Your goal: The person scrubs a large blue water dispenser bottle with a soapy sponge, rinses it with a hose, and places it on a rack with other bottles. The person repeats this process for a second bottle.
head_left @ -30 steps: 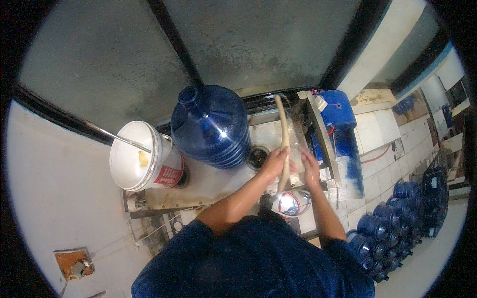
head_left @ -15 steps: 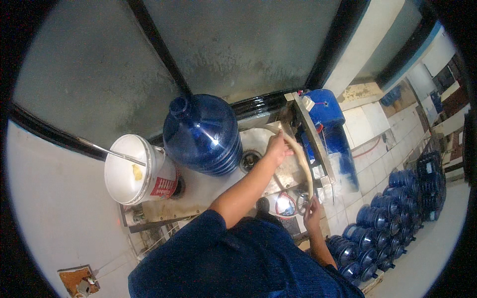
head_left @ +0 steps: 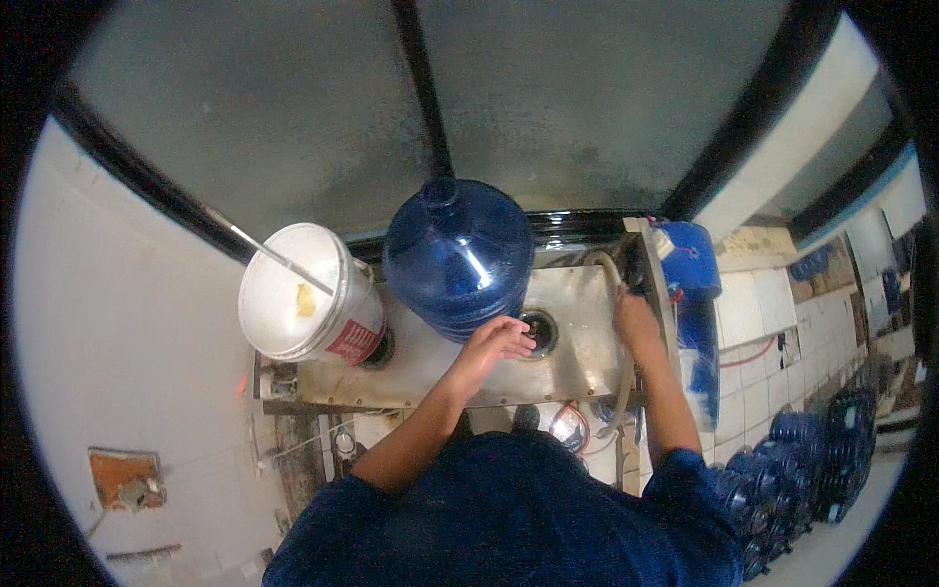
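Observation:
My left hand (head_left: pixel 499 344) is open, its fingers loosely stretched out beside the lower body of a large blue water jug (head_left: pixel 460 254). The jug leans on the metal counter (head_left: pixel 450 377), its neck toward the frosted glass. Just right of my left fingers is a round dark drain hole (head_left: pixel 538 335) with a metal rim. At the counter's right end, my right hand (head_left: pixel 638 321) is closed around a pale flexible hose (head_left: pixel 624 377), its fingertips partly hidden. The hose curves above and below that hand and hangs over the front edge.
A white bucket (head_left: pixel 284 333) with a metal rod (head_left: pixel 269 249) in it stands tilted on the counter's left. Beyond the right end is a blue drum (head_left: pixel 690 259). Many stacked blue jugs (head_left: pixel 773 489) line the floor at the lower right. Frosted glass panels (head_left: pixel 597 117) rise behind.
My left hand has let go of the hose and moved left to the jug. My right hand has moved up along the hose to the counter's end. The view has turned.

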A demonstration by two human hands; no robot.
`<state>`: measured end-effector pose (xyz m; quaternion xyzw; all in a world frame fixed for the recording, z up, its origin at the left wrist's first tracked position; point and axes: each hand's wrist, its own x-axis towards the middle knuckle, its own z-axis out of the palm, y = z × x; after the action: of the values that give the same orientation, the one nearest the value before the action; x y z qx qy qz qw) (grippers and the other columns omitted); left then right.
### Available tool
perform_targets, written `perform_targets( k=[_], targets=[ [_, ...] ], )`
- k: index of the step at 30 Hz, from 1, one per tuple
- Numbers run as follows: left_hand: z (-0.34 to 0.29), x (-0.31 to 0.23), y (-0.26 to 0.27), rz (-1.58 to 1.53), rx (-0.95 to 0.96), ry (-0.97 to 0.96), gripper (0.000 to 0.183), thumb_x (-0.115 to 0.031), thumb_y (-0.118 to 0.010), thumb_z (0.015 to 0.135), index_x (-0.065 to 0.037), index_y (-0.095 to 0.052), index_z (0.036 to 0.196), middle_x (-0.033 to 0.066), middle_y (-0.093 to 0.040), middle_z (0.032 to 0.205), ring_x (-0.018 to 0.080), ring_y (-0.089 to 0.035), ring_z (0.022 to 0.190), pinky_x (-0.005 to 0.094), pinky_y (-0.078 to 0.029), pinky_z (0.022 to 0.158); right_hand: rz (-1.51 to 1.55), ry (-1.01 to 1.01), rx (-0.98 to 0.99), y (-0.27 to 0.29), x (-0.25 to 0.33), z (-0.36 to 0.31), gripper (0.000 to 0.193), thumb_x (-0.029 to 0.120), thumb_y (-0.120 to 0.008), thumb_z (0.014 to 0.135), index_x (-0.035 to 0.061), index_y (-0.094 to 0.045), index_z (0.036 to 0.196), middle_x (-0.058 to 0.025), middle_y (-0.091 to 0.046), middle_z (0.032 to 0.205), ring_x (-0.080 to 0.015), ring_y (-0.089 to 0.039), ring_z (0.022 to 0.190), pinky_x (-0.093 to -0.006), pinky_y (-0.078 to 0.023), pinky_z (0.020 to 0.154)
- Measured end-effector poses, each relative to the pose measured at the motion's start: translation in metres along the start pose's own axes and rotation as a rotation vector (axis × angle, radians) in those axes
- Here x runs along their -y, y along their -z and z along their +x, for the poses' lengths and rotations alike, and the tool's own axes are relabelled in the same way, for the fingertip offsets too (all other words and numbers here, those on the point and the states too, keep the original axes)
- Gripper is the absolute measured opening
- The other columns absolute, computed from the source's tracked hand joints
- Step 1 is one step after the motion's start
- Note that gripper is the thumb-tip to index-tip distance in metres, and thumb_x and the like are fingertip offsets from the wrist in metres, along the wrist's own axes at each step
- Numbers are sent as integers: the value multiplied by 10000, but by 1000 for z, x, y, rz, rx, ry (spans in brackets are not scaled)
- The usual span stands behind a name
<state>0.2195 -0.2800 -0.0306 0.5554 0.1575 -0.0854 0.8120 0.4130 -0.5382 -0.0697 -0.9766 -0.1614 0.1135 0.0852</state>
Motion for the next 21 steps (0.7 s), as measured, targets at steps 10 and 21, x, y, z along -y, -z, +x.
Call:
perform_targets(
  k=[10,21],
  targets=[
    [-59,0,-6,93,-300,-180,259,-235,-584,1032,-4,-613,1146,110,-709,988,169,-663,914,320,-510,889,97,-11,131,-113,-13,194,287,175,-574,919,100,-698,1167,-246,-701,1129,-385,-671,1113,-501,-531,952],
    [-13,-85,26,826,-876,-831,589,-220,-826,810,-41,-544,1296,127,-633,1185,251,-626,1076,377,-486,982,128,-59,-165,-106,-27,117,543,361,-568,983,111,-473,1456,-240,-561,1361,-400,-584,1214,-513,-507,970]
  ],
)
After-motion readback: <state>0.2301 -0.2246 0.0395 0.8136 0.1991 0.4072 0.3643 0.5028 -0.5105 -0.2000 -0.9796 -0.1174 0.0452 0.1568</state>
